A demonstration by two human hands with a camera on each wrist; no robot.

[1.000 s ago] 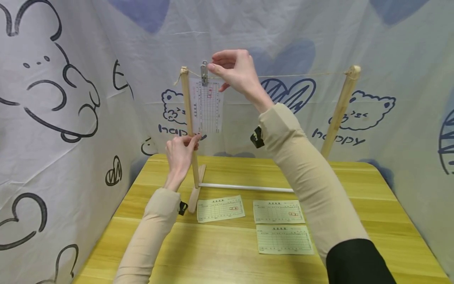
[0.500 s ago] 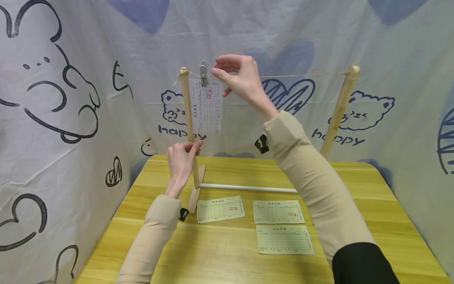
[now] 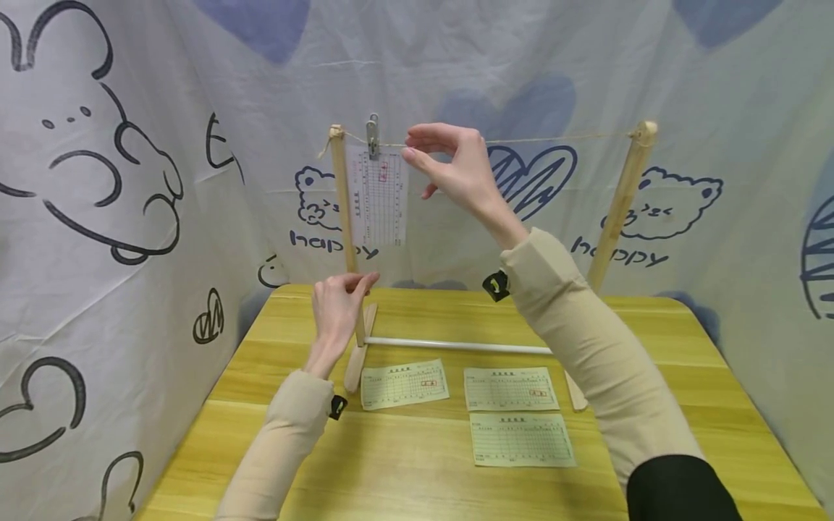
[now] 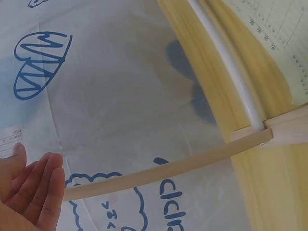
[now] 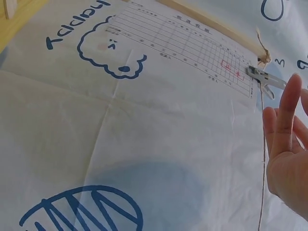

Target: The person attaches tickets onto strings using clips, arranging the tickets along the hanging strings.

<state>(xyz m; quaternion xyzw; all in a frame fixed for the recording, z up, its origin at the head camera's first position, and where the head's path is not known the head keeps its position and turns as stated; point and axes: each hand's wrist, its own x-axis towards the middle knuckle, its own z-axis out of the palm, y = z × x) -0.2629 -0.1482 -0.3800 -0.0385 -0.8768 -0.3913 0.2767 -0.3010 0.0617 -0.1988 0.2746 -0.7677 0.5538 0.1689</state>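
Observation:
A printed form slip (image 3: 380,202) hangs lengthwise from a string (image 3: 534,139), held by a metal clip (image 3: 373,139) near the left wooden post (image 3: 344,195). My right hand (image 3: 459,163) is just right of the clip, apart from it, fingers bent loosely with nothing between them. In the right wrist view the clip (image 5: 263,77) grips the slip's end at the string. My left hand (image 3: 337,304) is below the hanging slip by the left post; in the left wrist view its fingers (image 4: 48,185) are relaxed and hold nothing.
Three more printed slips lie on the wooden table (image 3: 404,470): a left slip (image 3: 404,394), an upper right slip (image 3: 508,399) and a lower right slip (image 3: 521,449). A white rod (image 3: 456,345) joins the stand's feet. The right post (image 3: 619,210) stands behind my right arm.
My right hand has come away from the clip, moving right and down. The left hand has dropped lower, away from the slip's bottom edge. The slip stays hanging.

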